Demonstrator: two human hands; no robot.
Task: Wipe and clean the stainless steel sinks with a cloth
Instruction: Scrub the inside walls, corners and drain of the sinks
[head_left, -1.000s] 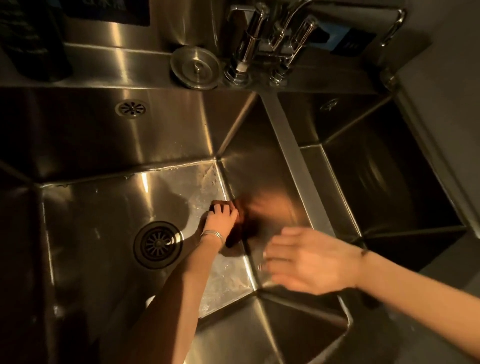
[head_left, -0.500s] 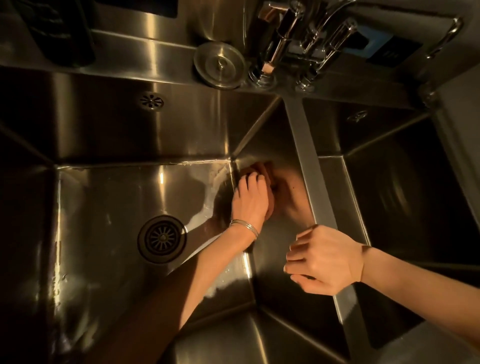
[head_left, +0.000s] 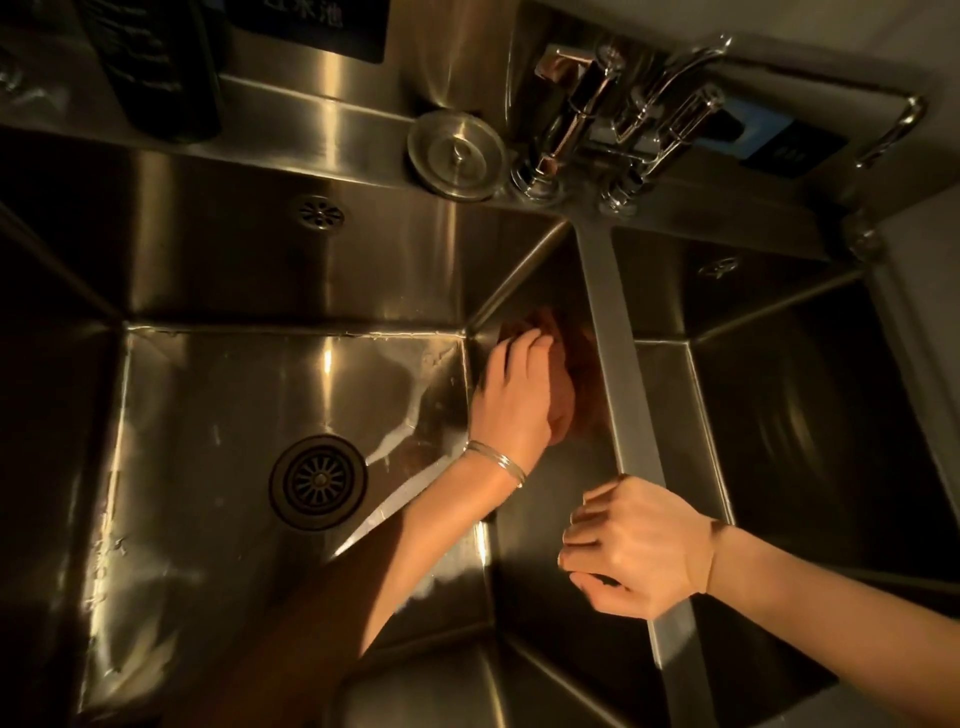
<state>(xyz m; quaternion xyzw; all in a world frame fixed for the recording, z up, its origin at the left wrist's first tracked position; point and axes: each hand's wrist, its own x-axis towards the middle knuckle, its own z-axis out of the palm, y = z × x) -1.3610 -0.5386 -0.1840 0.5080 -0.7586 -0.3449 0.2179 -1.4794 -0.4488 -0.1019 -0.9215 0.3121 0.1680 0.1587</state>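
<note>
The left hand (head_left: 511, 395) is down inside the left sink (head_left: 208, 405). Its fingers lie mostly straight over a bunched reddish-brown cloth (head_left: 566, 400) and press it against the side wall. It pushes flat like that so the cloth rubs the steel instead of sliding off the upright wall. A thin silver bracelet (head_left: 496, 462) sits on that wrist.

The right hand (head_left: 634, 545) holds nothing. Its fingers are loosely curled, and it hangs near the flat steel strip (head_left: 618, 374) that splits the two sinks. I cannot tell if it touches the strip. My guess is that it waits there out of the way, or helps the person keep steady while leaning in. The right sink (head_left: 810, 415) lies beyond this hand, dark and bare.

The round drain (head_left: 318, 482) is well off to the left of the left wrist, on the wet, streaky floor. Far past the left fingertips, up on the back ledge, sit a round drain cover (head_left: 456, 154) and the shiny taps (head_left: 576, 119).

A second ago the cloth was lower — right down where the floor meets the wall. Now it is higher up the wall and closer to the back corner. The right hand was open and flat then; now its fingers are curled in and it sits closer to the strip.
</note>
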